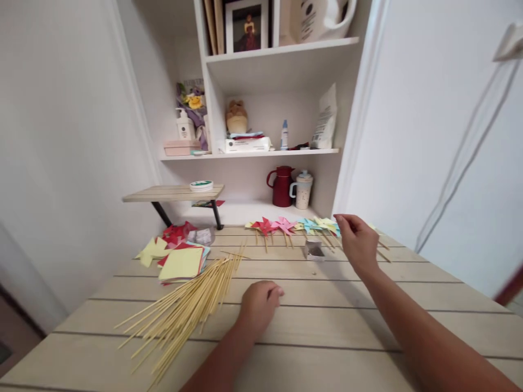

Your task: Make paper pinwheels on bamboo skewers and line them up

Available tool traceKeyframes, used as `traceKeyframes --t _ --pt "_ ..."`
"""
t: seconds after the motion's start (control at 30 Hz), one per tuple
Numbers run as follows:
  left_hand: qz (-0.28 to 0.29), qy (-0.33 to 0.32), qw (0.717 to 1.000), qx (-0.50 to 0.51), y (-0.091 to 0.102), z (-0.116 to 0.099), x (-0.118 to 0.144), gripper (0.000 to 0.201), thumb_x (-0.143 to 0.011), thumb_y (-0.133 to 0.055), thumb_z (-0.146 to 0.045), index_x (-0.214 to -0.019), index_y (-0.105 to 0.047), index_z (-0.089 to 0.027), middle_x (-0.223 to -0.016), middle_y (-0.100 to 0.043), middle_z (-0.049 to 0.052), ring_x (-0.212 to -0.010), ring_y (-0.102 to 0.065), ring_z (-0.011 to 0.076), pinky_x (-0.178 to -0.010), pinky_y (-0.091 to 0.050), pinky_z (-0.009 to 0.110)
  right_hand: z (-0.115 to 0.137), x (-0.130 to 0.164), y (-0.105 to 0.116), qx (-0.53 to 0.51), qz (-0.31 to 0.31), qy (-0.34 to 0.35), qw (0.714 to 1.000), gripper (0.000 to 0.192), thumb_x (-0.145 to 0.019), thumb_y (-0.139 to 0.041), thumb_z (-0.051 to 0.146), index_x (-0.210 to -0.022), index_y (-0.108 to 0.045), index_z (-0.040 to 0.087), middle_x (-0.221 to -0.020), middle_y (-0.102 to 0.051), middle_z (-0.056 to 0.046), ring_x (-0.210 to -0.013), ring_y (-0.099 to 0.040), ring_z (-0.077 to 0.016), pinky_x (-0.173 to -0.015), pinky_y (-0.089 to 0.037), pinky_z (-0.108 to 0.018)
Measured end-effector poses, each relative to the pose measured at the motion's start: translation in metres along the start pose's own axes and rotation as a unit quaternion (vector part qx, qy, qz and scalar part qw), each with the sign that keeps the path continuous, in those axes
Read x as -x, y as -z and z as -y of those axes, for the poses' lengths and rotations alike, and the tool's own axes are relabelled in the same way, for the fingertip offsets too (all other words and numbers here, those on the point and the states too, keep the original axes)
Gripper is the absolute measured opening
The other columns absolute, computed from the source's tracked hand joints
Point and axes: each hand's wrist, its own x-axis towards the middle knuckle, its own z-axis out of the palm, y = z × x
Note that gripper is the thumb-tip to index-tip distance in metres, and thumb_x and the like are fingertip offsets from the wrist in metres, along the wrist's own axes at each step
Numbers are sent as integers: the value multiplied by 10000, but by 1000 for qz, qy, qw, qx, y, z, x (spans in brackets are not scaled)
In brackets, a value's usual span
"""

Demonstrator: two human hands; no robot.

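On tbl, stick pile near-L→far-R

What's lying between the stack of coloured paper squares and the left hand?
In the head view, a loose bundle of thin sticks lies between the paper stack and the left hand.

On the counter, a bundle of sticks lies left of the left grip. Stacked paper sheets lie just left of its far end, with folded papers and a container behind them. Farther back, a raised stand bears a round tin. Pinwheels line the counter's far side; before them sits a little box, left of the right grip. Behind the pinwheels, a jug stands left of a cup.
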Motion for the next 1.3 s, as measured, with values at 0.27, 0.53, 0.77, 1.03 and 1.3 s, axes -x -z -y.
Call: traceKeyframes --t 0.27,0.53,0.77,1.03,1.3 --pt "12 -59 992 -115 20 3 7 332 -898 -396 -215 -730 -681 -192 -764 -709 38 -803 -617 196 -757 -415 293 61 90 -33 -154 335 -74 927 364 -868 -520 483 -864 -713 173 -536 -490 40 -507 -432 -134 -518 -345 -255" --pt "40 -86 970 -223 32 4 19 343 -855 -381 -62 -962 -693 -154 -969 -691 108 -966 -576 256 -863 -415 382 45 118 -50 -158 405 -119 893 264 -780 -598 404 -765 -708 165 -585 -561 22 -556 -455 -130 -560 -352 -250" --pt "57 -145 933 -323 33 4 33 386 -879 -400 -69 -1109 -673 -216 -1237 -627 89 -1160 -526 255 -962 -420 406 48 119 -53 -199 399 -194 874 281 -758 -613 424 -831 -676 160 -447 -395 88 -400 -294 -83 -424 -218 -225" --pt "-76 -67 906 -411 58 22 -29 494 -956 -426 -275 -1447 -450 -235 -1571 -349 122 -1461 -235 329 -1172 -157 554 53 118 -50 -224 412 -236 851 297 -780 -558 445 -863 -625 167 -467 -451 86 -335 -363 -67 -359 -220 -197" --pt "23 -24 909 -416 72 31 -79 556 -956 -349 -512 -1412 -489 -226 -1553 -387 116 -1493 -160 304 -1163 -63 610 50 118 -52 -231 455 -225 830 214 -748 -596 378 -802 -614 171 -483 -483 88 -319 -399 -57 -333 -234 -179"
